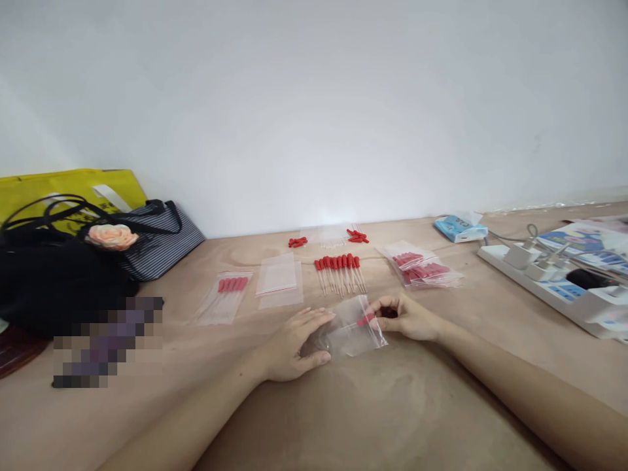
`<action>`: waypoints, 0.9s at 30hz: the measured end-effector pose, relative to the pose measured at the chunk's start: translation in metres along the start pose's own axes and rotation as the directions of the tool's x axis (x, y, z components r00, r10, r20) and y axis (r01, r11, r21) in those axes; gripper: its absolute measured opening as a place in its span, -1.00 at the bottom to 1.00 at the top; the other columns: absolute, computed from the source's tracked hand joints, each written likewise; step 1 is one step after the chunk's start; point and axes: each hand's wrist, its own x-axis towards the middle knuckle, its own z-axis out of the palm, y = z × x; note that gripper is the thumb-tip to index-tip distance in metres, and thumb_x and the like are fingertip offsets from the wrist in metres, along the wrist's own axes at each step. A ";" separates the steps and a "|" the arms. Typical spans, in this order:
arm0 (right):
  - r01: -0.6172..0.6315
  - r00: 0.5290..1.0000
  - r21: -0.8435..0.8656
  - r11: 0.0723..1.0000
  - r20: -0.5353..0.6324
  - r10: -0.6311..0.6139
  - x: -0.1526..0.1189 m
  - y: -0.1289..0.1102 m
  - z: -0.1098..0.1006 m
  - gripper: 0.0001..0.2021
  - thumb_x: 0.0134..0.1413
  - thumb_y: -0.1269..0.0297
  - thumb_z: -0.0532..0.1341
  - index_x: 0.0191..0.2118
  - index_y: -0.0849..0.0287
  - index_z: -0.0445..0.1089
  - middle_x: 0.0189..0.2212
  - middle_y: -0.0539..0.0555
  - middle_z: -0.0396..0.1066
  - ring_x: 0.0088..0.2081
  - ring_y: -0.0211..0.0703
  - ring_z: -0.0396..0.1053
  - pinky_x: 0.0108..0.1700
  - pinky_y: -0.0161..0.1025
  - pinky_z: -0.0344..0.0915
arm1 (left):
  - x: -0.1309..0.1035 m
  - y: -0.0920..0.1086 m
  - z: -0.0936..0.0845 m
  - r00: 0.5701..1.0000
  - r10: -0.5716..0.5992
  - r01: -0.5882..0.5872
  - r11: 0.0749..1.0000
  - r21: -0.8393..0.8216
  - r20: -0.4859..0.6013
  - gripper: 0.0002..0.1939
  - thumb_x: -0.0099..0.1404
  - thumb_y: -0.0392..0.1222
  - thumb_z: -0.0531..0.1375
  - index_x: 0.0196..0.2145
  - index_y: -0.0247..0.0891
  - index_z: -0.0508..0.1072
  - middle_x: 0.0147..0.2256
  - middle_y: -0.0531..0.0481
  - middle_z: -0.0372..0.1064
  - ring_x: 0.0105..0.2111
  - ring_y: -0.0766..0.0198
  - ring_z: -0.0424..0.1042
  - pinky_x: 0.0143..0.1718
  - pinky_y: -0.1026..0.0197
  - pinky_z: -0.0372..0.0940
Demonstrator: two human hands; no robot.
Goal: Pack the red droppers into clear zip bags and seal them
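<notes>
A clear zip bag (347, 335) lies between my hands, low over the table. My left hand (297, 343) has the bag's left end between its thumb and fingers. At the bag's right end, my right hand (405, 318) is closed in a pinch on the red bulb of a dropper (364, 320), whose thin stem points left into the bag. Just behind the bag, several droppers with red bulbs (338, 263) lie side by side, stems toward me. Flat empty zip bags (279, 278) are to their left. Further left is a zip bag with several red-bulbed droppers (233, 285).
Filled zip bags (422, 269) overlap at the right. Two small piles of red bulbs (358, 235) flank thin clear stems (333, 241) near the wall. A tissue pack (460, 229) and a power strip (549, 284) with plugs stand right; bags (164, 239) crowd the left.
</notes>
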 end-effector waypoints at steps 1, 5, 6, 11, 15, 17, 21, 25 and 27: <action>-0.008 1.000 0.017 1.000 0.009 0.007 0.000 0.000 0.000 -0.72 -0.24 0.10 0.28 -0.41 0.21 0.47 -0.50 0.01 0.43 -0.47 -0.30 0.30 -0.37 -0.32 0.23 | 0.000 0.000 0.000 1.000 0.002 -0.002 1.000 0.000 -0.001 -0.43 0.18 -0.07 0.10 0.12 -0.17 0.05 0.13 -0.05 0.05 0.13 0.11 0.00 0.15 -0.05 -0.11; -0.052 0.998 0.059 0.997 -0.015 0.053 0.002 0.001 0.000 -0.72 -0.31 0.13 0.32 -0.41 0.22 0.49 -0.43 0.06 0.48 -0.43 -0.24 0.36 -0.31 -0.28 0.27 | -0.001 -0.001 0.001 1.000 0.001 -0.001 1.000 -0.016 -0.009 -0.43 0.17 -0.06 0.11 0.12 -0.16 0.05 0.13 -0.06 0.05 0.13 0.10 0.00 0.14 -0.05 -0.08; -0.070 0.996 0.062 0.996 -0.044 0.073 0.002 0.002 0.000 -0.72 -0.34 0.15 0.34 -0.43 0.22 0.49 -0.45 0.06 0.48 -0.44 -0.24 0.36 -0.32 -0.28 0.27 | -0.001 -0.002 0.001 1.000 -0.006 0.005 1.000 -0.028 -0.022 -0.44 0.18 -0.05 0.10 0.11 -0.16 0.06 0.12 -0.06 0.05 0.13 0.10 0.00 0.13 -0.03 -0.05; -0.076 0.989 -0.007 0.997 -0.131 0.075 0.001 0.008 -0.009 -0.78 -0.38 0.20 0.36 -0.50 0.21 0.50 -0.52 0.05 0.48 -0.49 -0.22 0.35 -0.38 -0.28 0.26 | -0.008 -0.011 -0.002 0.994 -0.066 0.059 0.996 -0.074 -0.093 -0.52 0.18 -0.05 0.11 0.04 -0.12 0.16 0.04 -0.03 0.18 0.03 0.14 0.17 0.04 0.05 0.10; -0.024 0.995 -0.116 0.993 -0.098 0.013 0.000 0.009 -0.012 -0.77 -0.22 0.16 0.28 -0.41 0.20 0.49 -0.47 0.03 0.47 -0.46 -0.24 0.34 -0.36 -0.30 0.24 | -0.011 -0.016 -0.004 0.992 -0.073 0.066 0.995 -0.069 -0.101 -0.52 0.16 -0.06 0.13 0.04 -0.10 0.17 0.04 -0.01 0.18 0.03 0.15 0.17 0.05 0.05 0.10; -0.018 0.995 -0.151 0.988 -0.101 0.003 0.000 0.009 -0.013 -0.75 -0.16 0.14 0.25 -0.40 0.22 0.48 -0.51 0.01 0.45 -0.48 -0.27 0.31 -0.39 -0.33 0.21 | -0.011 -0.016 -0.003 0.991 -0.065 0.058 0.996 -0.061 -0.117 -0.50 0.16 -0.06 0.14 0.05 -0.11 0.15 0.06 -0.02 0.15 0.06 0.14 0.13 0.06 0.04 0.07; 0.012 0.998 -0.178 0.984 -0.055 -0.022 0.000 0.010 -0.015 -0.72 -0.10 0.11 0.20 -0.36 0.23 0.47 -0.49 0.01 0.43 -0.47 -0.29 0.29 -0.41 -0.34 0.18 | -0.011 -0.015 -0.002 0.989 -0.075 0.066 0.995 -0.074 -0.125 -0.51 0.16 -0.06 0.14 0.04 -0.13 0.18 0.04 -0.03 0.18 0.04 0.15 0.17 0.05 0.06 0.09; 0.020 0.999 -0.175 0.984 -0.041 -0.028 -0.001 0.009 -0.013 -0.73 -0.12 0.11 0.22 -0.37 0.22 0.48 -0.44 0.06 0.46 -0.43 -0.24 0.32 -0.37 -0.31 0.22 | -0.011 -0.015 -0.002 0.992 -0.075 0.067 0.994 -0.084 -0.104 -0.55 0.16 -0.07 0.14 0.01 -0.15 0.21 0.02 -0.03 0.23 0.01 0.16 0.21 0.04 0.07 0.12; 0.021 0.998 -0.158 0.987 -0.050 -0.029 0.000 0.009 -0.010 -0.74 -0.15 0.11 0.23 -0.38 0.21 0.49 -0.43 0.07 0.47 -0.42 -0.21 0.34 -0.35 -0.29 0.24 | -0.011 -0.014 -0.002 0.992 -0.070 0.062 0.995 -0.079 -0.105 -0.54 0.15 -0.08 0.15 0.01 -0.15 0.21 0.02 -0.03 0.22 0.02 0.16 0.20 0.04 0.07 0.11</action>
